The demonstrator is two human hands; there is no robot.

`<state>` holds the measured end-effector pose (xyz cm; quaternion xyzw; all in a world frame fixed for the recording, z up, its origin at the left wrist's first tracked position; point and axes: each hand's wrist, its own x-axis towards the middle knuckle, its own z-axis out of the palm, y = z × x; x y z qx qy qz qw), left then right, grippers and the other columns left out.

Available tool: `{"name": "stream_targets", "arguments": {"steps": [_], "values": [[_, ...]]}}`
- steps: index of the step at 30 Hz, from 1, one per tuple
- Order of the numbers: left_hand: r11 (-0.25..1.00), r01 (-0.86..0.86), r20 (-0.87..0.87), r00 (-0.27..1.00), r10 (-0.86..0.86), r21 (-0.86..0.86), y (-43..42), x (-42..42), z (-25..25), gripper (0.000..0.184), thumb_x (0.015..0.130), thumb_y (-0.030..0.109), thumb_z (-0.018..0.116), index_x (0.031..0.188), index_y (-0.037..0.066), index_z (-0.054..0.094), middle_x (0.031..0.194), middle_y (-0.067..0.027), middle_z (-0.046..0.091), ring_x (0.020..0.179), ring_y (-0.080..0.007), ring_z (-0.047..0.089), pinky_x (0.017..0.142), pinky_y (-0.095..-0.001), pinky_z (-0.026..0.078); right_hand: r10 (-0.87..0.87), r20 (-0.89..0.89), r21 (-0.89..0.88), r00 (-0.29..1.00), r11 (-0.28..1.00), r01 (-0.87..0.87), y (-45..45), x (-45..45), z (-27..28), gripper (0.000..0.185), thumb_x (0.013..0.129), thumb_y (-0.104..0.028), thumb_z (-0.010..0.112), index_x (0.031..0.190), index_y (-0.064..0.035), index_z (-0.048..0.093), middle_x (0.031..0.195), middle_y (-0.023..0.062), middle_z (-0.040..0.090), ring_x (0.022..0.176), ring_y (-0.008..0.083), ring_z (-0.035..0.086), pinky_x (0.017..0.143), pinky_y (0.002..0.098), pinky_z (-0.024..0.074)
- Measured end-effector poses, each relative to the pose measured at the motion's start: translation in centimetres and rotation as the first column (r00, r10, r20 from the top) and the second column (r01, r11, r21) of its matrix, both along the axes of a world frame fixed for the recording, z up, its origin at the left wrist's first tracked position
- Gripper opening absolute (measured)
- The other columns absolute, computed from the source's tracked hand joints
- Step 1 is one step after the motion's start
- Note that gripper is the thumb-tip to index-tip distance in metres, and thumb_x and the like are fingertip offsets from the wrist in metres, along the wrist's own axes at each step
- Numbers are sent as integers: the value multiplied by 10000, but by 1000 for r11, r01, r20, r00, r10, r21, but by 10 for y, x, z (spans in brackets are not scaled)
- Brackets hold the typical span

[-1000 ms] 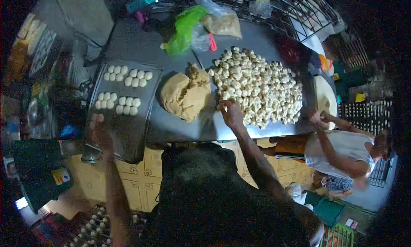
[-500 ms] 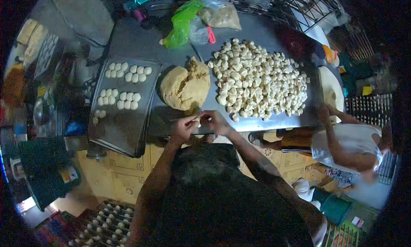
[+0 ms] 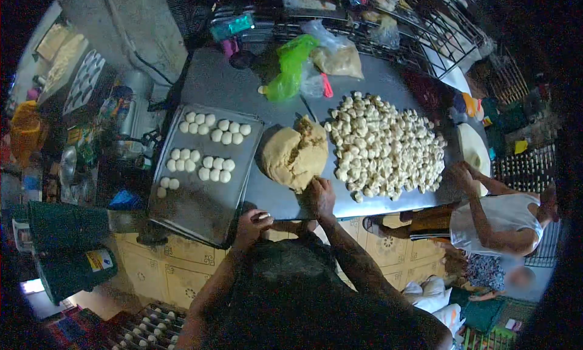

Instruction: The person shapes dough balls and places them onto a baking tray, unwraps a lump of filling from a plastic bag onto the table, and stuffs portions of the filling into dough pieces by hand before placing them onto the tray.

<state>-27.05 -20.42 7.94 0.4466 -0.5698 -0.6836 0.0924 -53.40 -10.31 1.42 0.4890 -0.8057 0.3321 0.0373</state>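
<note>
In my left hand [image 3: 250, 228], closed near the table's front edge, is a small pale piece of dough [image 3: 263, 216], held at the fingertips. My right hand [image 3: 322, 198] has its fingers curled against the lower edge of a large beige mass of paste [image 3: 290, 159], which is crumbly and broken open on its right side. Right of it lies a wide heap of small pale dough pieces [image 3: 388, 146]. To the left, a dark metal tray [image 3: 194, 210] carries round white dough balls [image 3: 217, 169] in neat clusters, with a smaller group at its lower left.
Plastic bags, one a green bag [image 3: 291, 67], lie at the back of the metal table [image 3: 267, 195]. At the right end another person [image 3: 492, 219] in a white top works over a pale dough slab [image 3: 473, 149]. Racks of dough balls [image 3: 149, 332] stand lower left.
My hands, together over the front edge before, have parted: the left moved down and left with the dough piece, the right reached to the paste. The head view has shifted.
</note>
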Motion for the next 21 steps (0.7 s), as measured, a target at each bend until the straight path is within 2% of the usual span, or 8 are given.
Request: {"name": "stream_targets", "arguments": {"steps": [3, 5, 8, 9, 13, 16, 19, 21], "values": [[995, 68, 28, 997, -70, 70, -4, -6, -6, 306, 841, 231, 764, 1032, 3, 696, 942, -89, 720, 854, -168, 680, 753, -298, 531, 18, 2, 40, 1000, 999, -18, 0, -3, 8, 347, 790, -91, 615, 1132, -43, 660, 1116, 141, 631, 998, 335, 587, 839, 405, 523], [989, 103, 41, 993, -108, 108, 0, -12, -12, 306, 853, 222, 754, 1040, -13, 698, 944, -102, 728, 846, -168, 688, 725, -301, 533, 95, 12, 80, 995, 992, -96, 4, -7, 12, 286, 810, -115, 622, 1087, -51, 658, 1113, 123, 619, 995, 329, 582, 800, 414, 520], [972, 31, -105, 993, -57, -233, -1, -30, -19, 318, 847, 312, 764, 943, 16, 699, 846, -65, 701, 814, -180, 666, 771, -324, 532, 180, -5, 112, 984, 978, -179, 8, -21, 17, 262, 815, -142, 626, 1063, -60, 653, 1110, 112, 608, 997, 323, 578, 781, 423, 519], [970, 26, -106, 993, -53, -242, 0, -35, -21, 318, 847, 312, 764, 943, 16, 699, 846, -65, 701, 814, -180, 666, 771, -324, 532, 224, -18, 132, 974, 967, -220, 8, -24, 18, 268, 811, -157, 628, 1062, -65, 649, 1108, 110, 602, 1000, 320, 577, 782, 427, 518], [995, -75, -172, 983, 62, -73, 13, -53, -10, 372, 837, 349, 773, 946, 1, 697, 840, -79, 704, 808, -190, 670, 764, -343, 537, 354, -33, 182, 935, 921, -343, 8, -38, 9, 311, 792, -198, 637, 1082, -86, 638, 1113, 106, 590, 1009, 313, 574, 783, 438, 515], [932, 167, 343, 938, -50, -321, 30, -63, 3, 262, 875, 206, 736, 1022, -10, 714, 884, -79, 721, 749, -144, 664, 674, -306, 520, 433, -62, 199, 899, 888, -414, 9, -50, 2, 326, 787, -210, 640, 1094, -101, 633, 1109, 104, 589, 1011, 307, 575, 785, 439, 514], [908, 74, 333, 940, 75, -412, 55, -63, -57, 309, 882, 244, 736, 1067, -1, 706, 892, -72, 716, 751, -151, 663, 656, -334, 524, 503, -123, 200, 855, 857, -476, 6, -65, 5, 319, 792, -210, 638, 1096, -113, 629, 1094, 101, 592, 1010, 301, 577, 789, 436, 513], [891, 24, 329, 933, 142, -453, 66, -68, -67, 333, 885, 263, 736, 1090, 3, 701, 896, -68, 714, 752, -155, 662, 647, -348, 525, 593, -97, 231, 799, 794, -562, 6, -73, 11, 313, 798, -181, 635, 1101, -104, 630, 1096, 109, 600, 1008, 303, 583, 799, 419, 517]]}}
